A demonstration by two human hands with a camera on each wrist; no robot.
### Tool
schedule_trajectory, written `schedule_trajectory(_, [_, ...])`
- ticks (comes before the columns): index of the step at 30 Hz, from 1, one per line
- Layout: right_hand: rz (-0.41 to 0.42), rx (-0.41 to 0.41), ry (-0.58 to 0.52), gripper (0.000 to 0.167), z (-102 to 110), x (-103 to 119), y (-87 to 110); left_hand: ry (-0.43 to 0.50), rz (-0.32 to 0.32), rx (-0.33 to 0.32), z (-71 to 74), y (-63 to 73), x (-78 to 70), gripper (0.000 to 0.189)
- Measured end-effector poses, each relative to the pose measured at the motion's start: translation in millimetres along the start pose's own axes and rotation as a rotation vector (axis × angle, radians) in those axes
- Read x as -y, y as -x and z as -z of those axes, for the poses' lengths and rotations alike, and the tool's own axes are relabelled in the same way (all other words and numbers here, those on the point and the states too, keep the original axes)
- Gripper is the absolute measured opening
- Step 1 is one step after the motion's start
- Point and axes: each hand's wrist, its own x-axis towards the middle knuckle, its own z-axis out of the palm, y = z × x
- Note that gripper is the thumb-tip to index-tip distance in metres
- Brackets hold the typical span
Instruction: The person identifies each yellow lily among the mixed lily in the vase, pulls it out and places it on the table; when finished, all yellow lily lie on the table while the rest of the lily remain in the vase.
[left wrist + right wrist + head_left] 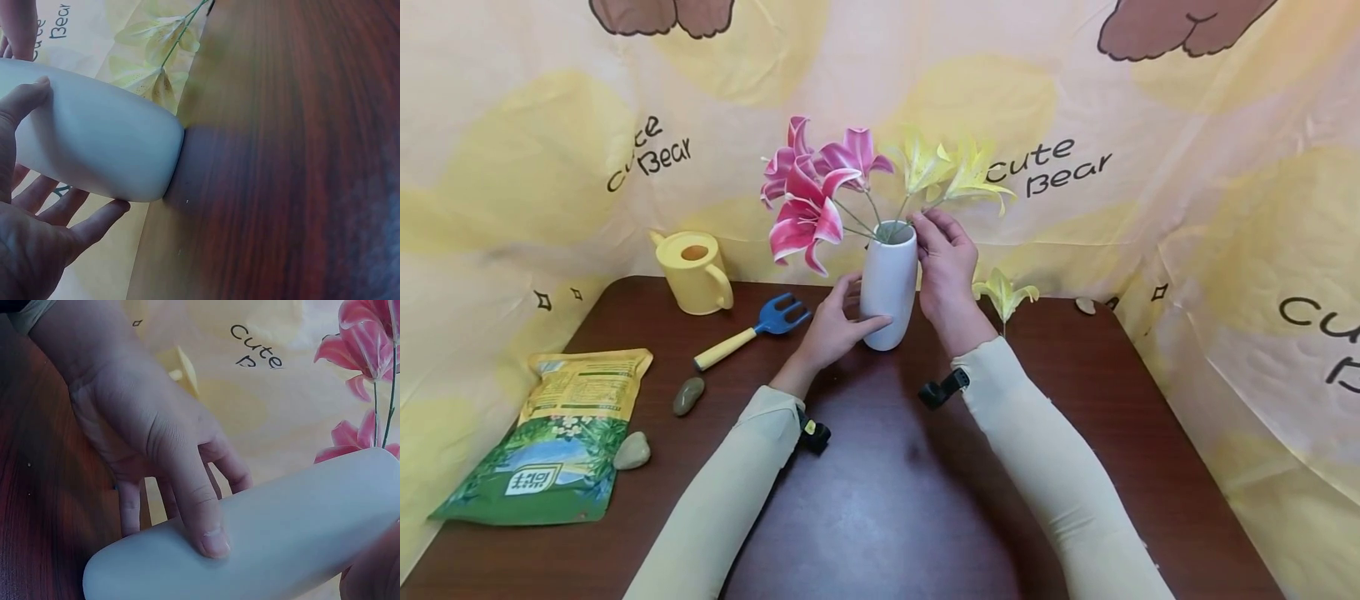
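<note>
A white vase (889,287) stands upright on the dark table. My left hand (835,329) holds it from the left, the thumb across the front and the fingers around the far side, as the right wrist view also shows. Pink lilies (808,208) lean left out of the vase mouth, and yellow lilies (973,179) lean right. At the rim my right hand (947,258) pinches a yellow lily's stem between thumb and fingers; the exact contact is partly hidden. Another yellow lily (1003,293) lies behind my right forearm.
On the left are a yellow watering can (688,279), a blue hand fork (756,329) with a yellow handle, two stones, one of them grey (688,396), and a green-yellow bag (568,442). A small stone (1085,306) lies at the back right. A printed cloth hangs behind.
</note>
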Motion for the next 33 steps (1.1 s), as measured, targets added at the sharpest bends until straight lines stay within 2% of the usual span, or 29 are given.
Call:
schedule_trajectory(18, [0.051, -0.002, 0.044, 0.021, 1, 4, -0.7, 0.007, 0.009, 0.003, 0.2, 0.8, -1.4, 0.081])
schedule_trajectory(25, [0.063, 0.002, 0.036, 0.02, 3, 13, -1.0, 0.004, 0.009, 0.002, 0.4, 0.5, -1.0, 0.082])
schedule_trajectory(33, [0.121, 0.022, 0.066, 0.018, 9, 29, -3.2, 0.012, 0.0, 0.005, 0.2, 0.4, -0.5, 0.082])
